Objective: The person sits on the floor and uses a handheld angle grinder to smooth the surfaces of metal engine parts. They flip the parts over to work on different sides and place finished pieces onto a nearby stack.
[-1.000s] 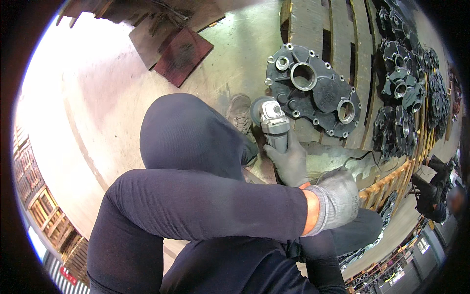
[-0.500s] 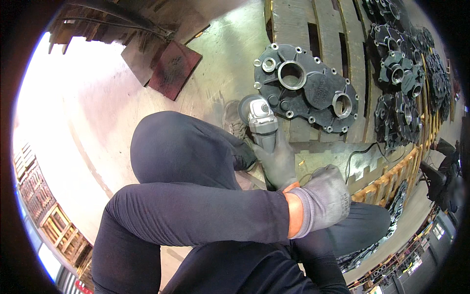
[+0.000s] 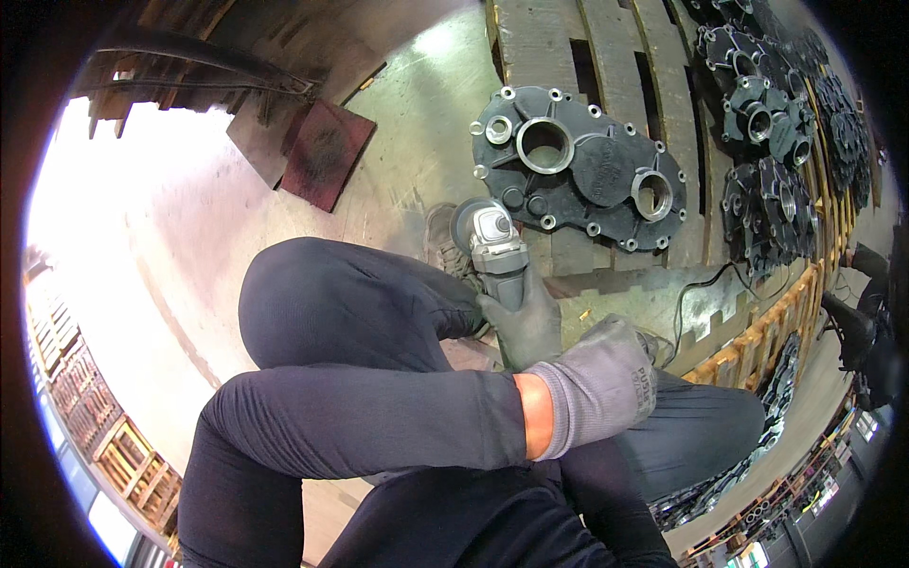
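My right hand (image 3: 532, 327), in a grey glove, is wrapped around the body of an angle grinder (image 3: 499, 248). The grinder's head and round disc lie beside the near-left edge of a dark gear housing cover (image 3: 606, 175); whether they touch I cannot tell. This cover lies flat, with ring-shaped openings and bolt holes along its rim. My left forearm crosses over the right one. The gloved left hand (image 3: 606, 383) is closed, and a small greyish piece shows at its far-right side, too little of it to name.
The cover rests on a wooden pallet (image 3: 540, 47). More dark castings (image 3: 772, 204) are stacked at the right. A black cable (image 3: 696, 286) curls near the pallet's corner. A dark red plate (image 3: 327, 156) lies at the upper left. At the far right is another person (image 3: 857, 322).
The whole view has shifted slightly, so the cover appears further left. My left hand has moved a little left and down, and the greyish piece beside it now shows. The grinder stays in my right hand.
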Tool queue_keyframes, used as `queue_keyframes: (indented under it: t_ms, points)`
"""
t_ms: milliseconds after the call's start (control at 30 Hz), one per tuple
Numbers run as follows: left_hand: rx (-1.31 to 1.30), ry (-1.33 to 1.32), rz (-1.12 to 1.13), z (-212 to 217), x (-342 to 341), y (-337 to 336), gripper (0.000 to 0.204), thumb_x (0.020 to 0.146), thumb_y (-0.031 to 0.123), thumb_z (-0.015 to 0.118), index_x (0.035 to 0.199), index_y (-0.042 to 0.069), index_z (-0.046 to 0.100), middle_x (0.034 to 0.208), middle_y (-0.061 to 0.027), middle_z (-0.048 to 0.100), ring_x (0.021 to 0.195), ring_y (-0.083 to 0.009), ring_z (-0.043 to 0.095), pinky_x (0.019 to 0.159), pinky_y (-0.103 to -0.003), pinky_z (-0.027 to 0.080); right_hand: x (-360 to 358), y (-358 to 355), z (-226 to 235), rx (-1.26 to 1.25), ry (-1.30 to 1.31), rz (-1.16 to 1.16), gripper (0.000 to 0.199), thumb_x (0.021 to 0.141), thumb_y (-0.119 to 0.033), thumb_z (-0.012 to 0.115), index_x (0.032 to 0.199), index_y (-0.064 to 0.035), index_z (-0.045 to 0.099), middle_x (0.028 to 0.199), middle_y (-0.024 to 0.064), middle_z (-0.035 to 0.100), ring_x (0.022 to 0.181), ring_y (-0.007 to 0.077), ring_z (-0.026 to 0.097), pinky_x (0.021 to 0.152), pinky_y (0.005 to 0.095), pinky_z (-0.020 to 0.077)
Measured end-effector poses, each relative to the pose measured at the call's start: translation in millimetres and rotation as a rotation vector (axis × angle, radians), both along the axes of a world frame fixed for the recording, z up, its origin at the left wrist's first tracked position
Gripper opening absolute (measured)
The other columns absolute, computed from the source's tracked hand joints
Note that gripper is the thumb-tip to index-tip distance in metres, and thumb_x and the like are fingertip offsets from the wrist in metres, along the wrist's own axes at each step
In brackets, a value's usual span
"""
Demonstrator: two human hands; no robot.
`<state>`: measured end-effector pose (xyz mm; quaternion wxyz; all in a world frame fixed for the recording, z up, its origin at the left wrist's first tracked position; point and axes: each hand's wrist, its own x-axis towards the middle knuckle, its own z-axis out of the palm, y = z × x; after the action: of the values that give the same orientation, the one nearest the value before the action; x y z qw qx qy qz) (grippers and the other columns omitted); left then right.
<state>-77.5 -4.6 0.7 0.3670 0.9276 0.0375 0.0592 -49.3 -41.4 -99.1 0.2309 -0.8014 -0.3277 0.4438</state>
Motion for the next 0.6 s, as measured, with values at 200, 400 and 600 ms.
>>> queue_keyframes:
  t_ms: [200,400,600]
  points:
    - [0.063,0.054,-0.06,4,0,1,0.022,0.087,0.015,0.068,0.105,0.005,0.076,0.097,-0.01,0.073,0.092,-0.0289,0.072,0.085,-0.042,0.057,1,4,6,-0.004,0.005,-0.006,0.067,0.083,-0.027,0.088,0.138,0.0,0.059,0.118,0.0265,0.075,0.111,0.043,0.074,0.096,0.0499,0.0563]
    - [0.032,0.083,-0.012,-10,4,-11,0.021,0.087,0.016,0.067,0.102,0.005,0.075,0.091,-0.0096,0.072,0.089,-0.0294,0.072,0.083,-0.043,0.057,-4,12,-1,0.036,0.004,-0.01,0.066,0.085,-0.027,0.088,0.138,-0.0009,0.06,0.118,0.0267,0.074,0.111,0.0443,0.073,0.095,0.0498,0.0557]
    - [-0.051,-0.065,0.112,-8,4,-5,0.013,0.091,0.016,0.068,0.083,0.011,0.077,0.08,-0.0118,0.069,0.074,-0.0298,0.067,0.069,-0.043,0.054,-7,9,-9,0.055,-0.01,-0.041,0.064,0.085,-0.023,0.088,0.137,-0.001,0.06,0.119,0.026,0.074,0.112,0.0442,0.073,0.096,0.0479,0.056]
